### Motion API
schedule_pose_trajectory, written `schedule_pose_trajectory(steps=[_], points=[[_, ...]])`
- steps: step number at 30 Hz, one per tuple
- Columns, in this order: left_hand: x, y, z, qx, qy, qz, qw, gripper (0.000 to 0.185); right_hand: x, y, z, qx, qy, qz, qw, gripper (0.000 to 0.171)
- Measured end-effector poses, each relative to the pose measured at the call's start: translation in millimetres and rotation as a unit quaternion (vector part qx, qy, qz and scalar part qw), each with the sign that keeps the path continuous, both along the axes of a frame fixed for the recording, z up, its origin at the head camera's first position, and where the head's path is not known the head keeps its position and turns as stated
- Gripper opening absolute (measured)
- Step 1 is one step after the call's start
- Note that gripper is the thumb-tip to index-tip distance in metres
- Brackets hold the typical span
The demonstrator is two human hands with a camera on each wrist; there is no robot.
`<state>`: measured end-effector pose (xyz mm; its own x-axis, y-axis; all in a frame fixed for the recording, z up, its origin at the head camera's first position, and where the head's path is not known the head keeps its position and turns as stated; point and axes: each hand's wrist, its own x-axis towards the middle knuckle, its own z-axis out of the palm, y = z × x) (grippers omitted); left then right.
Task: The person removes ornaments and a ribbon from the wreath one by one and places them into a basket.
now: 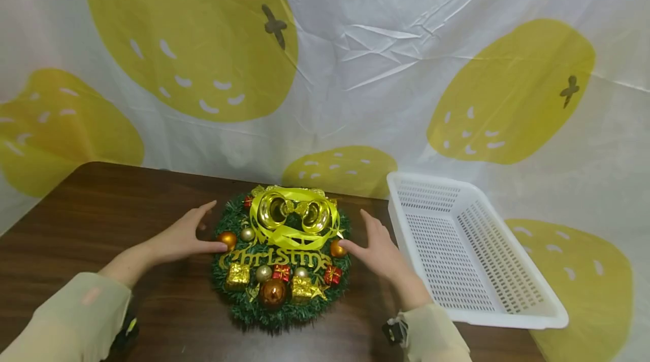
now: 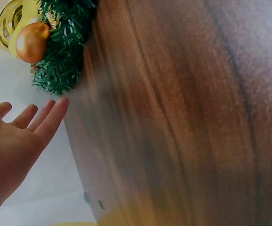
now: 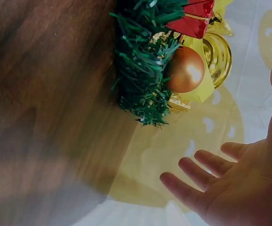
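A green Christmas wreath (image 1: 281, 317) lies on the dark wooden table, decked with orange and gold balls, small foil gift boxes, gold lettering and a yellow ribbon (image 1: 294, 238) with two gold bells (image 1: 316, 216). At its left side is my left hand (image 1: 185, 232), fingers extended and thumb by an orange ball (image 1: 227, 239). My right hand (image 1: 378, 246) stands at the opposite side, its thumb near another orange ball (image 1: 338, 248). Both wrist views show spread fingers apart from the wreath, with nothing held in the left hand (image 2: 13, 146) or the right hand (image 3: 239, 179).
A white perforated plastic basket (image 1: 447, 266) stands to the right of the wreath, close to my right forearm. Behind the table (image 1: 127, 204) hangs a pale curtain (image 1: 365, 69) printed with large yellow fruit. Dark straps with small devices sit at both wrists.
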<state>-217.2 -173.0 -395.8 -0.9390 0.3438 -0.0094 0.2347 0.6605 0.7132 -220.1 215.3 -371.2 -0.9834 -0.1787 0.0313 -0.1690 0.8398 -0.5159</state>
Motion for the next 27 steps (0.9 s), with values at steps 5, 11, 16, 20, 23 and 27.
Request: schedule_pose_trajectory(steps=[5, 11, 16, 20, 23, 27], points=[[-2.2, 0, -5.2, 0.030, -0.042, 0.004, 0.9986, 0.102, -2.1, -1, -5.2, -0.052, 0.000, -0.004, 0.999, 0.091], [-3.0, 2, -12.4, 0.092, -0.093, 0.005, 0.9914, 0.100, -5.2, -3, -11.5, -0.090, 0.005, -0.028, 0.996, 0.084], [-2.7, 4, -16.8, 0.143, -0.129, 0.005, 0.9812, 0.098, -7.4, -5, -14.6, -0.137, -0.008, -0.037, 0.990, 0.076], [-2.0, 3, -18.5, 0.157, -0.141, 0.003, 0.9774, 0.097, -7.8, -6, -16.7, -0.162, -0.013, -0.034, 0.986, 0.075], [-2.2, 4, -20.7, 0.163, -0.148, 0.004, 0.9755, 0.098, -8.6, -6, -19.8, -0.172, -0.011, -0.034, 0.984, 0.073], [-3.3, 4, -25.6, 0.170, -0.160, 0.011, 0.9724, 0.097, -9.9, -6, -24.3, -0.187, -0.015, -0.035, 0.982, 0.072]])
